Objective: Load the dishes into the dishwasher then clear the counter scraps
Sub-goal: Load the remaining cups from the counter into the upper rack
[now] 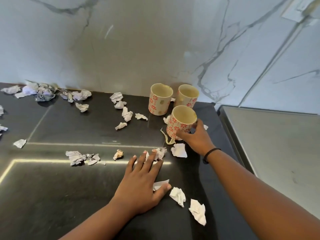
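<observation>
Three cream mugs with red flower patterns stand on the dark counter (60, 196) near the back right. My right hand (195, 137) is wrapped around the nearest mug (180, 122), which stays upright on the counter. The other two mugs, one on the left (159, 103) and one on the right (187, 97), stand behind it by the wall. My left hand (142, 184) lies flat on the counter with fingers spread, its fingertips resting on a crumpled paper scrap (160, 153). Several more paper scraps are scattered around, such as one by my thumb (178, 195).
A marble wall rises behind the counter. Crumpled scraps pile at the back left (43, 92) and dot the middle (127, 114). A pale peel strip (167, 137) lies beside the held mug. A grey steel surface (277, 153) adjoins the counter's right edge.
</observation>
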`<state>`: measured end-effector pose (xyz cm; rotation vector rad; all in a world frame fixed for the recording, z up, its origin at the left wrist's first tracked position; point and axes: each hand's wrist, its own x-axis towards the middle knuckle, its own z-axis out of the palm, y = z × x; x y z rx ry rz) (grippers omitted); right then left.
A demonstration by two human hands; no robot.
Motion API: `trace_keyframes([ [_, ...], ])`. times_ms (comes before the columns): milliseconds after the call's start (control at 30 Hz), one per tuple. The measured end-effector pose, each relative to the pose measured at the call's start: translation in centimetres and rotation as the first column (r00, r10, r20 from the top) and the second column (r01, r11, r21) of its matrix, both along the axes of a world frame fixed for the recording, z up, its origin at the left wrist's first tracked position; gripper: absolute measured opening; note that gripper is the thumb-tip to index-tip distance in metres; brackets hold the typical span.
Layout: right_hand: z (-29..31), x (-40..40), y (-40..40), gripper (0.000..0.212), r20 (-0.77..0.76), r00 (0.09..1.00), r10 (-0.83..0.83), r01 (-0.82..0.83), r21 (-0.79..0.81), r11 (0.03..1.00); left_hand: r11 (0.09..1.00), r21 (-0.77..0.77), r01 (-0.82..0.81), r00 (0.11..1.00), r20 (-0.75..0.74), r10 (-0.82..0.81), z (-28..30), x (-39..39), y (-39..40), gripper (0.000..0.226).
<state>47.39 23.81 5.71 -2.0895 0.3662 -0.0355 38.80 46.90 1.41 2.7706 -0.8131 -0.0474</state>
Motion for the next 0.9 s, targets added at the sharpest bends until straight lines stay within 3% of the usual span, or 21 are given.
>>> trace_keyframes([
  [167, -1.1, 0.9, 0.3, 0.082, 0.078, 0.996, -0.043, 0.032, 0.129, 0.991, 1.000, -0.008, 0.002, 1.000, -0.002, -0.002, -0.5, 0.1, 0.0, 0.081],
  [400, -0.3, -3.3, -1.2, 0.077, 0.125, 0.992, -0.029, 0.020, 0.074, 0.997, 0.997, -0.072, -0.007, 1.000, 0.023, 0.009, 0.3, -0.2, 0.2, 0.073],
  [533, 1.0, -8.7, -3.2, 0.076, 0.177, 0.977, -0.118, 0.075, 0.232, 0.970, 0.960, -0.279, 0.027, 0.979, 0.201, 0.030, 1.0, -0.9, 0.0, 0.054],
  [633, 2.6, -13.3, -5.4, 0.074, 0.229, 0.960, -0.164, 0.071, 0.367, 0.927, 0.862, -0.503, 0.064, 0.972, 0.226, 0.060, 2.4, -1.4, -2.1, 0.045],
  [733, 4.0, -17.7, -7.8, 0.062, 0.206, 0.959, -0.195, 0.075, 0.478, 0.875, 0.732, -0.677, 0.079, 0.996, 0.085, -0.029, 5.0, -2.4, -5.9, 0.044],
  [800, 4.9, -20.3, -8.8, 0.060, 0.159, 0.970, -0.182, 0.075, 0.518, 0.852, 0.680, -0.730, 0.074, 0.985, -0.052, -0.163, 6.3, -3.2, -8.7, 0.057],
  [900, 5.9, -26.0, -10.8, 0.065, 0.117, 0.981, -0.157, 0.078, 0.502, 0.861, 0.607, -0.793, 0.054, 0.840, -0.292, -0.456, 8.4, -5.8, -14.8, 0.089],
])
